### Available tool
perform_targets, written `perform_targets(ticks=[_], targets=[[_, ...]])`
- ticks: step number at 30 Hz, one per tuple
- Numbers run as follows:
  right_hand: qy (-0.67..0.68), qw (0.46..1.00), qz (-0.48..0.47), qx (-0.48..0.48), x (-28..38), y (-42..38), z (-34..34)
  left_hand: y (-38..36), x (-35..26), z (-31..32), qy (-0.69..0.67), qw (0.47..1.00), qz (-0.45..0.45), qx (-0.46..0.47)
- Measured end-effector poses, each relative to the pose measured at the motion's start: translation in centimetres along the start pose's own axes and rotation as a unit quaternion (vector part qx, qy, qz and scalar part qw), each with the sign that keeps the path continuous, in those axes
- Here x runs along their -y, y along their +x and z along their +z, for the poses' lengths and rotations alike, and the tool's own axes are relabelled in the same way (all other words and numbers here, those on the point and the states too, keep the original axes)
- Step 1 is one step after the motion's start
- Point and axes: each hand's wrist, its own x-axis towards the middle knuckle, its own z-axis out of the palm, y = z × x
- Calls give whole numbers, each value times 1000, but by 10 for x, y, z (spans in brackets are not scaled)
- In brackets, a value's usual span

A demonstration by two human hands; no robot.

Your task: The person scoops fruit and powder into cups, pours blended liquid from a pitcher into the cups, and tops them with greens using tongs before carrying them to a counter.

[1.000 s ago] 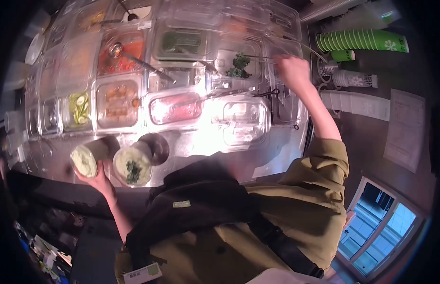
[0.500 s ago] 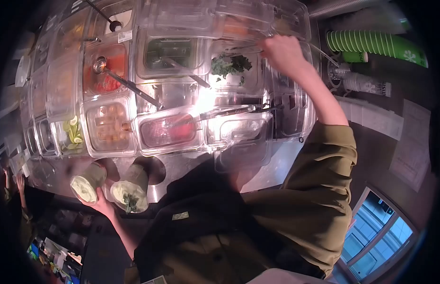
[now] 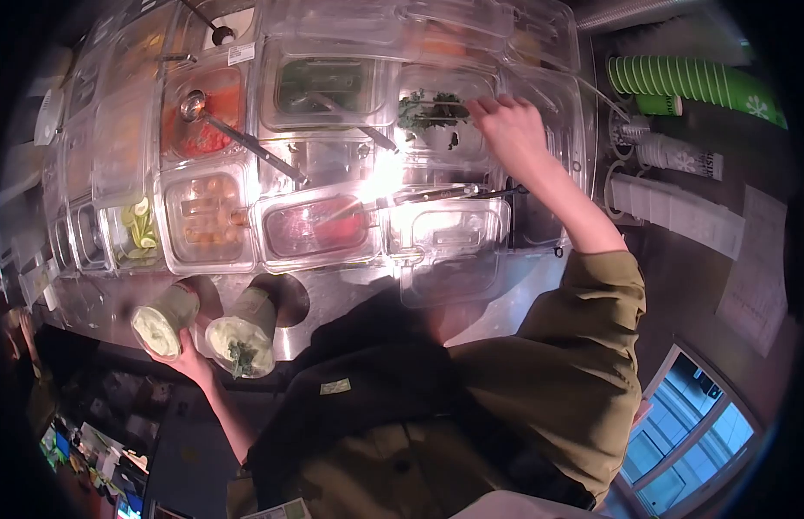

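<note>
My left hand (image 3: 190,357) is wrapped round a clear cup (image 3: 179,304) topped with a pale, creamy mass. Close beside it stands a second cup (image 3: 253,311), its pale top bearing a sprig of dark green leaves (image 3: 243,355). My right hand (image 3: 511,130) is closed on slim metal tongs (image 3: 449,122), whose arms reach left over a clear tub (image 3: 428,149) of dark leafy greens (image 3: 437,108). The tong tips are hard to make out among the leaves.
Lidded tubs fill the counter, including red chopped food (image 3: 203,130) with a ladle (image 3: 194,105) and green slices (image 3: 140,232). Long utensil handles (image 3: 445,195) cross the tubs. Stacked green cups (image 3: 679,80) lie at the right; another person's arm (image 3: 30,342) shows far left.
My right hand has come down towards me over the leafy greens, the tong arms now spread apart. The left hand stays at its cup; the whole view has shifted slightly.
</note>
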Motion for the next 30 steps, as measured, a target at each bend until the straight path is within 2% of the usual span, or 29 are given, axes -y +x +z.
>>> perform_targets(ticks=[1,4,7,11,14,17,20,23,26,30], targets=[[-12,1000,-3,-17,0,1,4,-2,-2,1,-2,1000,-4,3],[16,992,60,108,-2,2,0,-3,-13,2,6,1000,-12,6],[128,957,216,148,-9,-8,-41,-3,-14,1,10,1000,0,6],[156,943,262,130,-16,-31,-27,-2,-9,3,-24,1000,13,11],[98,933,311,152,-19,-31,-12,-1,-3,1,-18,999,32,13],[208,903,345,148,-26,-29,-19,-1,-2,-1,-15,999,26,15],[388,854,316,143,-32,-24,2,-1,-4,-1,16,999,31,15],[120,916,284,256,-10,-10,-9,-1,-6,0,9,999,31,15],[60,921,307,232,-8,-1,-42,-1,-3,0,-12,1000,26,10],[47,962,210,170,-1,-5,-37,0,2,-1,4,1000,25,12]])
